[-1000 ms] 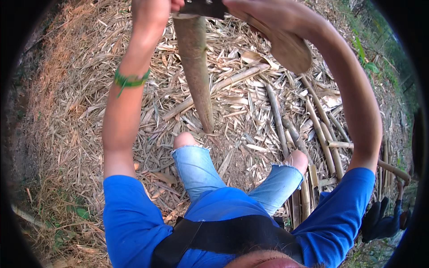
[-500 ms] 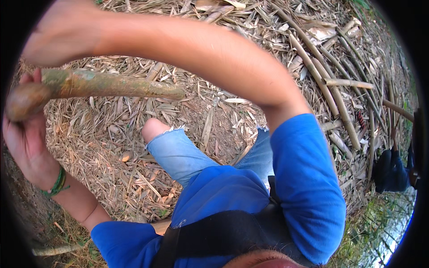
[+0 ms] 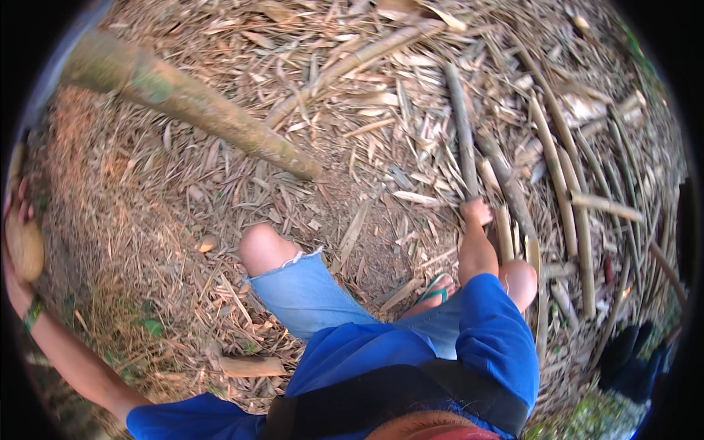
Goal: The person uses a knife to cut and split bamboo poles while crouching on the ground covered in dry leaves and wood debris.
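Observation:
At the left rim my left hand [image 3: 22, 209] has its fingers curled round a smooth, rounded brown thing [image 3: 28, 249]; its kind I cannot make out. A thick mottled bamboo pole [image 3: 198, 99] slants from the upper left to the ground ahead of my knees, apart from both hands. On the right, beside my right knee, my right hand [image 3: 478, 211] is closed at the near end of a thin grey-green bamboo stick [image 3: 462, 128]. That stick points away from me over the dry litter.
Dry bamboo leaves and chips [image 3: 183, 213] cover the ground. Several cut bamboo lengths [image 3: 583, 227] lie at the right, with a thicker piece [image 3: 510, 176] close to my right hand. A flat wood piece [image 3: 253, 367] lies near my left hip. Dark cloth-like shapes [image 3: 631, 359] show at the right rim.
My right arm has swung from the upper left down to the stick on the right. My left hand has moved outward with the brown thing. The bamboo pole now slants more steeply.

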Available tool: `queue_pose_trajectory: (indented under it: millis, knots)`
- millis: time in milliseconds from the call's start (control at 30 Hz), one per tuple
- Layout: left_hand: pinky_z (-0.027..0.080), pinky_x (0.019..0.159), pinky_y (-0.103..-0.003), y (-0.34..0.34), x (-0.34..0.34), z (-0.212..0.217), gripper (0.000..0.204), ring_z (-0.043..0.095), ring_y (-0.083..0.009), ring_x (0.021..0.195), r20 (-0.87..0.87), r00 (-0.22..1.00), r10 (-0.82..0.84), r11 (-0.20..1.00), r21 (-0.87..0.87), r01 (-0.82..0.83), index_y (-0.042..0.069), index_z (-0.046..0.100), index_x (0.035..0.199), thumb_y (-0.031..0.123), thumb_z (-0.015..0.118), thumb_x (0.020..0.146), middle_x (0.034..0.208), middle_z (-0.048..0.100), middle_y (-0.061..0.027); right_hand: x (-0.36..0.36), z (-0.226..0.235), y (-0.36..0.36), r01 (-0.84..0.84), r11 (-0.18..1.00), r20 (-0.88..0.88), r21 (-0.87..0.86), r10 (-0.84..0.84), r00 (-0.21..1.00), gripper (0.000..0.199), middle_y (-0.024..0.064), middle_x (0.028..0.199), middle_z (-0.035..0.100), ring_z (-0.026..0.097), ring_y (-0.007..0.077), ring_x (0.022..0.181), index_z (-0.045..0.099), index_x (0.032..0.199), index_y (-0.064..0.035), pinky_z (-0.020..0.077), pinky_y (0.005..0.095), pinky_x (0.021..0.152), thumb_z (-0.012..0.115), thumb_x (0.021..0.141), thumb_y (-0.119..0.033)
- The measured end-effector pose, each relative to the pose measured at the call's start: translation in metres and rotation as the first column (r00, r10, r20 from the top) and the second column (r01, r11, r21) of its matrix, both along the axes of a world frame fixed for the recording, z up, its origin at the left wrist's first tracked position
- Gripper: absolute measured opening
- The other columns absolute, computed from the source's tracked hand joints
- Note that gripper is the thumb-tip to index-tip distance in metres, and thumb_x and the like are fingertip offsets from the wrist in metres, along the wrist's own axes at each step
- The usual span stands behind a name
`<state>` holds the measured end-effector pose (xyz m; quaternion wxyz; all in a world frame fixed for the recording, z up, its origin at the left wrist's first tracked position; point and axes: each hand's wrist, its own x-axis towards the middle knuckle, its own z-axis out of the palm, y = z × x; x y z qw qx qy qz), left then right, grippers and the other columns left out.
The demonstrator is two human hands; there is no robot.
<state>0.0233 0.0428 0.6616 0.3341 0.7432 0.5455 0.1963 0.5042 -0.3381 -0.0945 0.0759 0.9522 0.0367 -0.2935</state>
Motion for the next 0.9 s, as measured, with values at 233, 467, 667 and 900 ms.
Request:
queue_pose_trajectory:
  millis: [233,467,667,900]
  knots:
    - [0.054,0.069,-0.027,-0.005,0.000,0.016,0.065,0.062,-0.0113,0.070,-0.061,0.998,-0.011,0.989,-0.145,0.002,0.003,0.047,0.145,0.011,0.073,0.086,0.083,0.061,-0.0022,-0.012,0.092,0.038,0.103,0.817,-0.150,0.567,-0.021,0.988,0.072,0.0315,0.123,0.066,0.062,0.0440,0.121,0.061,0.125,0.0094,0.0469,0.0451,0.105,0.074,0.070,-0.036]
    - [0.051,0.059,-0.027,-0.028,-0.028,-0.004,0.056,0.059,-0.0081,0.064,-0.067,0.996,-0.066,0.989,-0.138,0.057,0.003,0.060,0.135,0.008,0.079,0.082,0.084,0.065,-0.0010,-0.067,0.344,0.051,0.665,0.413,-0.679,0.622,-0.139,0.721,0.065,0.0127,0.091,0.070,0.066,0.0176,0.079,0.068,0.102,0.0072,0.0527,0.0320,0.070,0.074,0.087,-0.056]
    - [0.055,0.078,-0.039,-0.041,-0.056,-0.020,0.057,0.069,-0.0290,0.086,-0.225,0.972,-0.072,0.997,-0.016,0.070,0.008,0.065,0.131,0.017,0.079,0.076,0.101,0.072,-0.0154,-0.085,0.582,0.019,0.508,0.588,-0.659,0.630,0.058,0.750,0.039,0.0114,0.082,0.068,0.066,0.0210,0.070,0.059,0.102,0.0030,0.0532,0.0348,0.062,0.080,0.073,-0.014]
    - [0.056,0.083,-0.047,-0.060,-0.031,0.012,0.047,0.071,-0.0374,0.094,-0.339,0.941,0.001,0.999,-0.043,-0.017,0.024,0.071,0.124,0.022,0.072,0.077,0.100,0.074,-0.0164,-0.118,0.726,0.039,-0.001,0.270,-0.098,0.963,0.355,0.930,0.064,0.0168,0.098,0.069,0.067,0.0249,0.083,0.052,0.125,0.0060,0.0547,0.0349,0.080,0.086,0.075,-0.016]
